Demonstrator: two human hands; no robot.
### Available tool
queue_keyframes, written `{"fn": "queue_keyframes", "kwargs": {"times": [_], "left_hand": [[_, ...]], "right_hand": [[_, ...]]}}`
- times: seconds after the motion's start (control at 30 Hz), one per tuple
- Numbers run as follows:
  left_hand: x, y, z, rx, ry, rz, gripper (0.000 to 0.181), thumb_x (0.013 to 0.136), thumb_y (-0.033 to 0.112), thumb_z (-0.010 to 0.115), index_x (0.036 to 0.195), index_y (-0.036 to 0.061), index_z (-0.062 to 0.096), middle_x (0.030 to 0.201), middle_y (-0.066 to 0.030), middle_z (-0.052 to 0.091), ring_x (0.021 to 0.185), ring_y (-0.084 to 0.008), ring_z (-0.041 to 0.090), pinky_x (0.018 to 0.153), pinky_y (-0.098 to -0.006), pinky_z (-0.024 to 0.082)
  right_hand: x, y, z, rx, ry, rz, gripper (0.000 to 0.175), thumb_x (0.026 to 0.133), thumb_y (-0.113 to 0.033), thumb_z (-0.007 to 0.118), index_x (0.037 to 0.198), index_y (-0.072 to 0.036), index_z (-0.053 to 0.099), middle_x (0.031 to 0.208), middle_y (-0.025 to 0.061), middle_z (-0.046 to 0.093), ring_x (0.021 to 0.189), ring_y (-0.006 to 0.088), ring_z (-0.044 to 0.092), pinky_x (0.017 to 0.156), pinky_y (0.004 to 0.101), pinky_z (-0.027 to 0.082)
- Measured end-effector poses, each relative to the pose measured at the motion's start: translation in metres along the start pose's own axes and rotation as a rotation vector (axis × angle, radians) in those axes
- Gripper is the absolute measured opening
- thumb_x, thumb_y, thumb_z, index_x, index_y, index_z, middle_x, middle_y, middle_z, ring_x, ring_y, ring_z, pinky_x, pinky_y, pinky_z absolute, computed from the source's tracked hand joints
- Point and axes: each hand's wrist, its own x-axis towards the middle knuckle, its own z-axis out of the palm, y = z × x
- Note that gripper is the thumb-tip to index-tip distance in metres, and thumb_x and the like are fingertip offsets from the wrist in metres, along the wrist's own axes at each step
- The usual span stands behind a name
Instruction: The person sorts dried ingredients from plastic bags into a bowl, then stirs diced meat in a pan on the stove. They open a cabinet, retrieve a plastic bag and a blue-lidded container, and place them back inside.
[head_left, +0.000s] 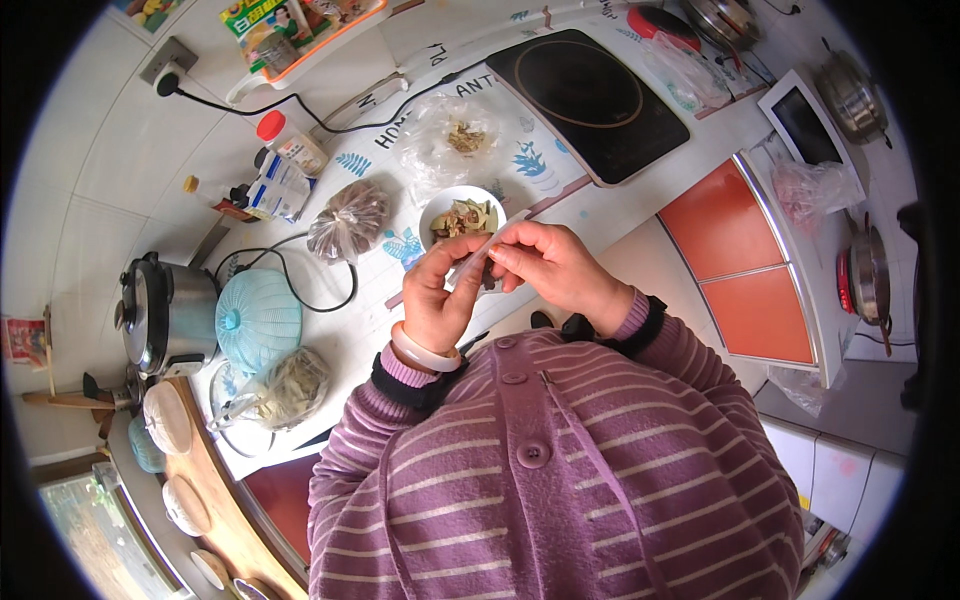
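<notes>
Both hands grip a small clear plastic bag (491, 241) along its upper edge, holding it just in front of a white bowl. My left hand (444, 289), with a pale bangle at the wrist, pinches one side. My right hand (546, 262) pinches the other side with thumb and finger. Dark pieces show below the hands, partly hidden by the fingers. The white bowl (426, 225) holds dried, sliced, pale and brown pieces. Behind it an open plastic bag (427, 142) lies spread with more dried pieces. A bag of dark dried food (349, 220) stands to the left.
An induction cooktop (592, 101) lies at the back right. At the left are a red-lidded jar (291, 142), a blue mesh cover (259, 319), an electric pressure cooker (169, 315) and a bag of dried leaves or slices (294, 386). A black cord (330, 309) curls across the counter.
</notes>
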Motion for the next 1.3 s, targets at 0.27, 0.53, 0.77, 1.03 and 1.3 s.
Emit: {"fn": "queue_keyframes", "kwargs": {"times": [0.27, 0.53, 0.77, 1.03, 1.3], "left_hand": [[-0.005, 0.010, -0.013, 0.486, -0.065, 0.289, 0.027, 0.075, 0.004, 0.069, 0.101, -0.0003, 0.063, 0.098, -0.0146, 0.066, 0.092, -0.0263, 0.062, 0.077, -0.0312, 0.050], [-0.027, 0.004, -0.023, 0.551, 0.073, -0.038, 0.015, 0.078, 0.004, 0.068, 0.093, -0.0002, 0.066, 0.076, -0.0111, 0.069, 0.066, -0.0147, 0.067, 0.061, -0.0261, 0.052], [-0.042, -0.003, -0.041, 0.752, 0.142, -0.024, 0.009, 0.077, 0.007, 0.069, 0.081, 0.0023, 0.063, 0.069, -0.0111, 0.065, 0.059, -0.0195, 0.065, 0.056, -0.0287, 0.050], [-0.067, -0.003, -0.065, 0.648, 0.339, -0.228, 0.010, 0.075, 0.005, 0.064, 0.082, 0.0037, 0.058, 0.063, -0.0076, 0.060, 0.054, -0.0187, 0.062, 0.050, -0.0289, 0.047], [-0.085, -0.001, -0.078, 0.836, 0.325, -0.293, 0.048, 0.076, 0.001, 0.059, 0.124, 0.0087, 0.054, 0.056, -0.0085, 0.055, 0.045, -0.0206, 0.053, 0.047, -0.0322, 0.044]], "right_hand": [[0.010, 0.009, 0.004, 0.128, -0.014, 0.190, 0.013, 0.088, -0.013, 0.056, 0.084, -0.002, 0.060, 0.074, 0.0009, 0.061, 0.063, 0.0060, 0.056, 0.056, 0.0193, 0.047], [0.019, 0.021, 0.028, -0.728, -0.025, -0.366, 0.009, 0.077, -0.012, 0.057, 0.075, -0.004, 0.054, 0.072, 0.0118, 0.059, 0.069, 0.0324, 0.059, 0.059, 0.0408, 0.046], [0.035, 0.031, 0.046, -0.791, -0.117, -0.424, 0.009, 0.075, -0.012, 0.056, 0.073, -0.005, 0.052, 0.072, 0.0111, 0.057, 0.067, 0.0331, 0.058, 0.058, 0.0426, 0.045], [0.034, 0.043, 0.070, -0.858, -0.251, -0.449, 0.011, 0.075, -0.014, 0.057, 0.070, -0.005, 0.054, 0.070, 0.0102, 0.057, 0.065, 0.0325, 0.058, 0.057, 0.0424, 0.046], [0.045, 0.057, 0.081, -0.895, -0.327, -0.441, 0.011, 0.075, -0.015, 0.056, 0.071, -0.005, 0.054, 0.070, 0.0103, 0.058, 0.065, 0.0321, 0.059, 0.058, 0.0424, 0.047]]}}
